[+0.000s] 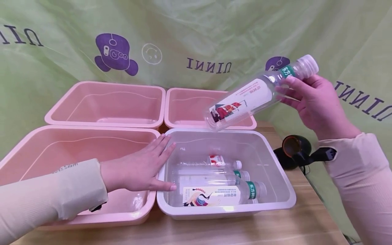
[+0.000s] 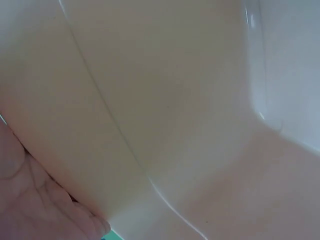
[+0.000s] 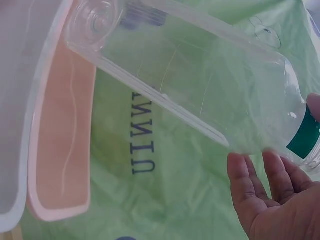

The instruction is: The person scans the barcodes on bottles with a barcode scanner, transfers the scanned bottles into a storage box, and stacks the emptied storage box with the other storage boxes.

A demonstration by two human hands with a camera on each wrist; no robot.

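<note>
Raised at two o'clock from the white bin (image 1: pixel 225 210), the right hand (image 1: pixel 316 102) pinches a tilted clear bottle (image 1: pixel 245 97) near its neck, base toward eight. The left hand (image 1: pixel 142 166), fingers straight, thumb apart, rests at the bin's nine o'clock rim.

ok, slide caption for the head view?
Right hand holds up a tilted bottle; left hand rests on the rim of a white bin of bottles, three pink bins alongside.
</note>
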